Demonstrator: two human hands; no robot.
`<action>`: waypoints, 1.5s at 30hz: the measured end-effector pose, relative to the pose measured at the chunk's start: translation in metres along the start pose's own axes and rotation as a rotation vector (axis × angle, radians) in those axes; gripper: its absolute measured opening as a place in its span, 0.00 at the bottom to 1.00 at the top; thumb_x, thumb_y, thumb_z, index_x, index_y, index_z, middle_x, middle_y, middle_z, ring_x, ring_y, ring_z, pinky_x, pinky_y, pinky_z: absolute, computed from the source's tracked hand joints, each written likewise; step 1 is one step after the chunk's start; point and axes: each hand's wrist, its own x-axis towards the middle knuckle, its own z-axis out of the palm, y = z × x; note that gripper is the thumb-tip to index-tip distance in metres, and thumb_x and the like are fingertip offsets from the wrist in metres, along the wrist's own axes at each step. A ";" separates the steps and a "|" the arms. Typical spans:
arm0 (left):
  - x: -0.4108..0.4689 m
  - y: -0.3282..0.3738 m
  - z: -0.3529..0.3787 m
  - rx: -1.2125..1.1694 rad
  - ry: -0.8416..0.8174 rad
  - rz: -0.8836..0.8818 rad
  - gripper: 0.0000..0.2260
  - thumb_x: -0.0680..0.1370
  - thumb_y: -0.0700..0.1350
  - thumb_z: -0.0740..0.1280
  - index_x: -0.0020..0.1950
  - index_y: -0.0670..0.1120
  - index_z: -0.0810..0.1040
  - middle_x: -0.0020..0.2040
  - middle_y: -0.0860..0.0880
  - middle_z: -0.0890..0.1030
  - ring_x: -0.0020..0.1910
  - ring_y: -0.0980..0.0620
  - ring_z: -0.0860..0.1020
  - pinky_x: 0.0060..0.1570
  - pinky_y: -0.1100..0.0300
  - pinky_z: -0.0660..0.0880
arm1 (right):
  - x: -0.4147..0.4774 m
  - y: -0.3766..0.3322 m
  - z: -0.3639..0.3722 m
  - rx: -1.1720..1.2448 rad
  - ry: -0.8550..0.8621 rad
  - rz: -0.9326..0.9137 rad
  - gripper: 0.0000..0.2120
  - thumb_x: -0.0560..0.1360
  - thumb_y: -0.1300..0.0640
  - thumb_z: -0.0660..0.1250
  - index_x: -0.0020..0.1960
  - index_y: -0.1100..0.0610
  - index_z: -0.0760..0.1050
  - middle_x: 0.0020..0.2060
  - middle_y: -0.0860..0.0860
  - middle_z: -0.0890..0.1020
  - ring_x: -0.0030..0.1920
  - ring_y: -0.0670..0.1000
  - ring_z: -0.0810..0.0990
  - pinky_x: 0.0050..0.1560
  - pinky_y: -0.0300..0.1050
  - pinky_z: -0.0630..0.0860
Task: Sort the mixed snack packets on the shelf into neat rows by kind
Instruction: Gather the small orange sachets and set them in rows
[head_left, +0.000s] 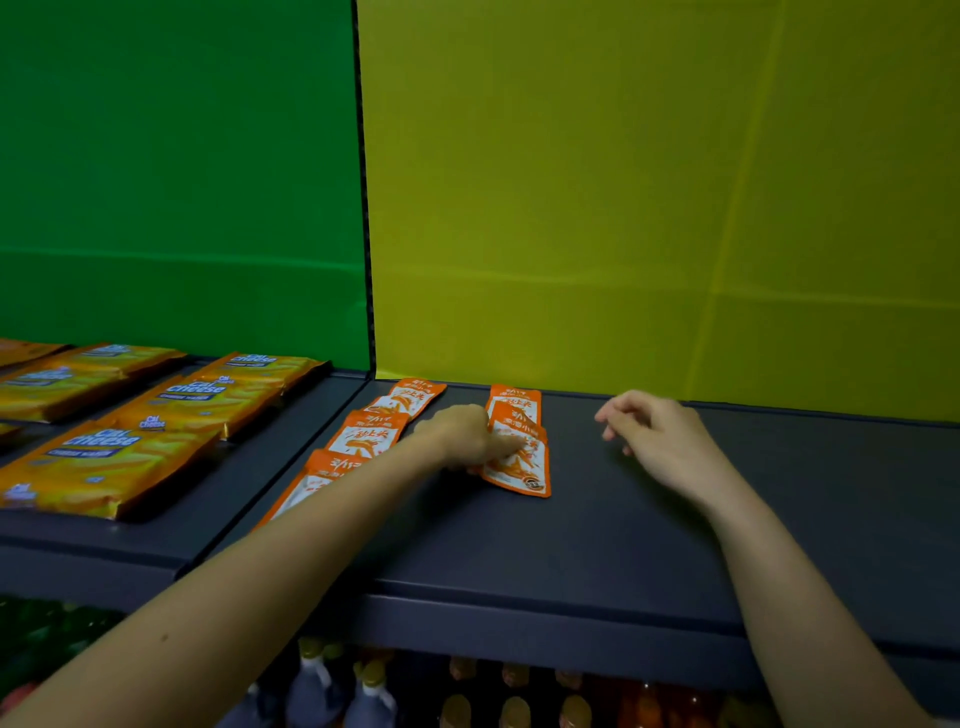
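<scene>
The left hand (462, 435) pressed a digit onto the orange packet (524, 467); whether it pinched could not be told. Right of it, the right hand (657, 439) hovered loosely curled, empty.

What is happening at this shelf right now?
A person is arranging small orange packets on the dark shelf. The left hand touches the front orange packet of the right row, with one digit lying on top; whether it grips is unclear. The right hand hovers beside it, loosely curled, holding nothing. Another orange row lies to the left, and yellow Cal Cheese packets lie in rows further left.
</scene>
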 end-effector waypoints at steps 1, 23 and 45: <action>0.000 0.000 0.000 0.033 0.005 -0.002 0.24 0.75 0.63 0.60 0.31 0.45 0.72 0.31 0.49 0.75 0.42 0.46 0.76 0.49 0.54 0.73 | -0.002 0.002 0.000 -0.014 -0.003 0.011 0.09 0.78 0.56 0.60 0.41 0.47 0.75 0.34 0.41 0.79 0.40 0.47 0.76 0.52 0.46 0.72; -0.219 -0.241 -0.041 0.469 0.805 -0.137 0.15 0.72 0.55 0.55 0.38 0.47 0.77 0.34 0.50 0.81 0.33 0.45 0.80 0.26 0.61 0.68 | -0.049 -0.165 0.112 -0.161 -0.141 -0.545 0.09 0.78 0.51 0.59 0.55 0.48 0.74 0.54 0.45 0.80 0.57 0.50 0.76 0.55 0.49 0.73; -0.507 -0.574 -0.114 0.466 0.733 -0.763 0.10 0.77 0.53 0.63 0.47 0.48 0.78 0.45 0.50 0.82 0.44 0.49 0.81 0.35 0.57 0.76 | -0.193 -0.509 0.426 0.088 -0.538 -0.837 0.12 0.79 0.48 0.57 0.60 0.47 0.72 0.57 0.42 0.76 0.57 0.46 0.75 0.48 0.42 0.72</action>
